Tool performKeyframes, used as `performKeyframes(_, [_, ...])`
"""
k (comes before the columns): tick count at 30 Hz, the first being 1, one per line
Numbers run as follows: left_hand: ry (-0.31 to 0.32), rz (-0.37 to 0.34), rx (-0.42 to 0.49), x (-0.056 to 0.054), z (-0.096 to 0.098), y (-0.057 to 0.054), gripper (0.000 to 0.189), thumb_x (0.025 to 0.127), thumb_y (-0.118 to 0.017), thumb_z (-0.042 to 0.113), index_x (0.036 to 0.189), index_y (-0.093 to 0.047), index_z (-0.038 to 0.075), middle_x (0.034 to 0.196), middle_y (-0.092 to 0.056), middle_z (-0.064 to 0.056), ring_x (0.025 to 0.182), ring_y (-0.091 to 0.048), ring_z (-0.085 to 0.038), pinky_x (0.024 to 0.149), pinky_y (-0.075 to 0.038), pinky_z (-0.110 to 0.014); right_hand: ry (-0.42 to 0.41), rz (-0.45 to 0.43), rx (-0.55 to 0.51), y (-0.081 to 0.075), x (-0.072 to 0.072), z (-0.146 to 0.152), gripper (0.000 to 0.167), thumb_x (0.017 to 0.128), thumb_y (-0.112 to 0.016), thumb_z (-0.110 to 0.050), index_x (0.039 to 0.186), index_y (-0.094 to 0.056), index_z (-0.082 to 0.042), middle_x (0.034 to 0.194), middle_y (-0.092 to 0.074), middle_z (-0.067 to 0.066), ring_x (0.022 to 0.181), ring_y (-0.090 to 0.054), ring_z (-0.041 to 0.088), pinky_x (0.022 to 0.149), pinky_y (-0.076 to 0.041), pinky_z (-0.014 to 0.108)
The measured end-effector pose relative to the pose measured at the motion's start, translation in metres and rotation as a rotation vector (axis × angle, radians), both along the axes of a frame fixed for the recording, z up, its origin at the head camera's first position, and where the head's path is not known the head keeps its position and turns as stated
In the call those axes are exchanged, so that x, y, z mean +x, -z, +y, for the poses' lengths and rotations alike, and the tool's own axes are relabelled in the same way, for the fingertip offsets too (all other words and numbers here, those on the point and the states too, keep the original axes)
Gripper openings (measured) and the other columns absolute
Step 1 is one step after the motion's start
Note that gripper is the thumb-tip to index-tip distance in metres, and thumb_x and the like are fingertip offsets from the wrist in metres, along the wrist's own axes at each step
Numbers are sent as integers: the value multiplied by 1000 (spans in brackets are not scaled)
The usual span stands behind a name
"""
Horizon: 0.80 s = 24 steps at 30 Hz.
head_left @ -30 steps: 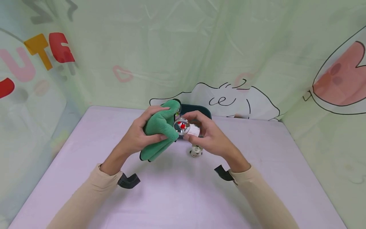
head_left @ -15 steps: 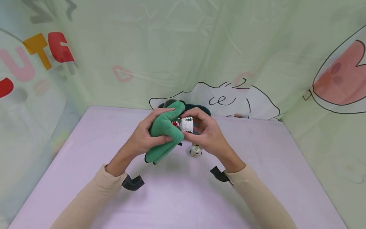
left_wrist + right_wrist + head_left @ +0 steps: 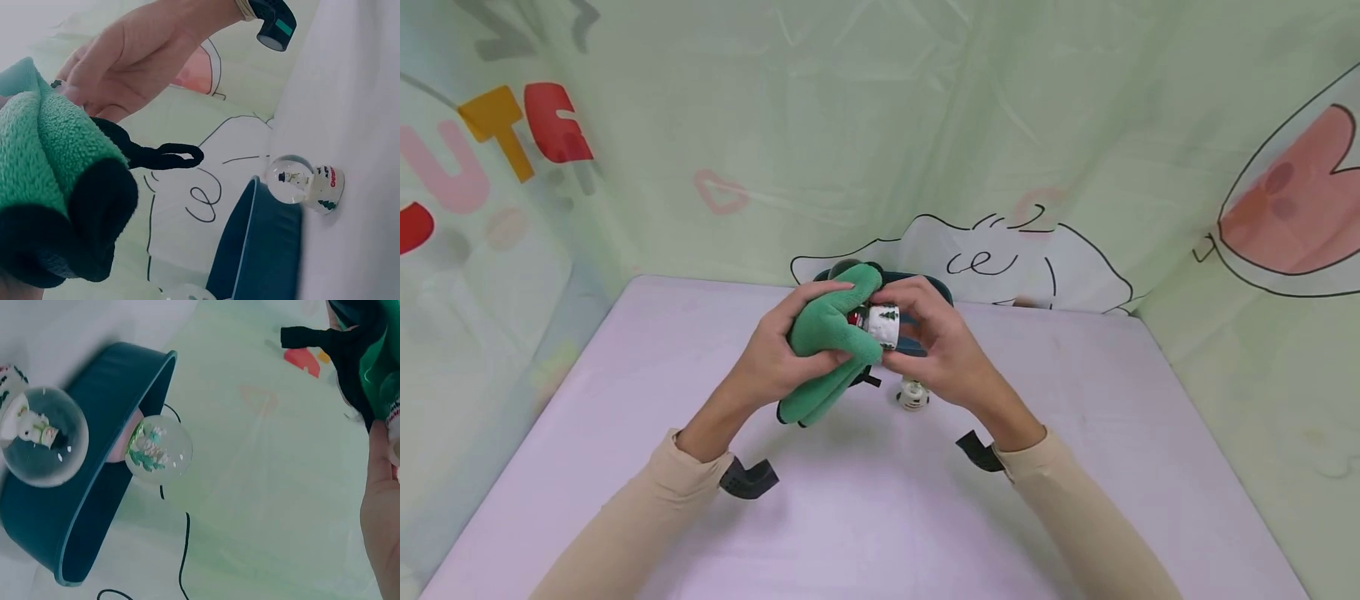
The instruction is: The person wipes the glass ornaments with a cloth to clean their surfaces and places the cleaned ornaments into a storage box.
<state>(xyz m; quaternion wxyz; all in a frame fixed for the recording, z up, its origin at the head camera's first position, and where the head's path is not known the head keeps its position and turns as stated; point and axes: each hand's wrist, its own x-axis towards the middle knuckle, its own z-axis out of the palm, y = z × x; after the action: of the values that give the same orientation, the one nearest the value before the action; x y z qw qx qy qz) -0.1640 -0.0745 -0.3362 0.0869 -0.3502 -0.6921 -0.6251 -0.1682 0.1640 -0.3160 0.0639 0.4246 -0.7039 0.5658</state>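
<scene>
While L fingers [image 3: 823, 289] grip cloth [image 3: 829, 327] round snow globe [image 3: 878, 326], base [image 3: 887, 327] sits pinched btwn R fingers [image 3: 913, 292].

The left hand [image 3: 775, 354] holds the cloth [image 3: 823, 329] above the surface [image 3: 880, 517]; the right hand [image 3: 942, 350] is to its right. Between them lies the held snow globe [image 3: 884, 327], ball end leftward in the cloth, base toward the right hand. Behind the hands, at the surface's far middle, stands the tub [image 3: 119, 381]. At its left end a second snow globe [image 3: 159, 450] sits inside, rising past the rim. A third snow globe [image 3: 913, 397] stands on the surface, just nearer than the tub.
</scene>
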Motion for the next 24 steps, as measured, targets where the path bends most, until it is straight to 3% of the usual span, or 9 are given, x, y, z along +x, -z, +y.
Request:
performKeyframes(3, [-14, -2, 1, 0, -1, -1, 67, 83, -77, -2, 143, -53, 13, 136, -58, -6, 113, -57, -24, 94, -51, -38, 23, 72, 6, 0, -1, 1, 58, 79, -74, 20, 132, -56, 4, 131, -54, 14, 123, -53, 28, 97, -55, 39])
performKeyframes(9, [6, -37, 19, 2, 0, -4, 68, 84, -78, -2, 144, -51, 13, 138, -57, -6, 117, -56, -25, 98, -49, -40, 42, 225, -43, 0, -3, 2, 51, 74, -80, 19, 119, -64, 4, 122, -62, 16, 118, -60, 28, 91, -57, 38])
performKeyframes(13, [9, -41, 31, 2, 2, -6, 67, 84, -78, 0, 144, -52, 13, 138, -57, -5, 118, -56, -25, 99, -49, -41, 57, 324, -57, -1, -6, 0, 36, 85, -81, -4, 116, -67, 5, 119, -63, 18, 116, -62, 27, 91, -57, 36])
performKeyframes(17, [10, -40, 43, 2, 2, -8, 66, 84, -78, 0, 144, -52, 13, 134, -59, -6, 116, -57, -26, 97, -50, -40, 111, 469, -32, -3, -8, -4, 31, 93, -75, -22, 112, -69, 2, 116, -65, 17, 113, -64, 26, 95, -55, 32])
performKeyframes(20, [5, -30, 36, 2, 1, -8, 65, 84, -78, -1, 142, -53, 11, 134, -60, -6, 116, -58, -26, 97, -50, -39, 135, 565, -3, -4, -9, -5, 22, 96, -72, -18, 110, -70, -1, 115, -65, 16, 112, -63, 27, 97, -53, 30])
performKeyframes(24, [-1, -11, 16, 1, -1, -8, 61, 84, -77, -1, 140, -55, 10, 135, -60, -6, 118, -58, -25, 98, -50, -40, 122, 621, -1, -3, -12, -6, 13, 94, -68, -4, 106, -70, -3, 115, -64, 17, 113, -62, 28, 96, -53, 30])
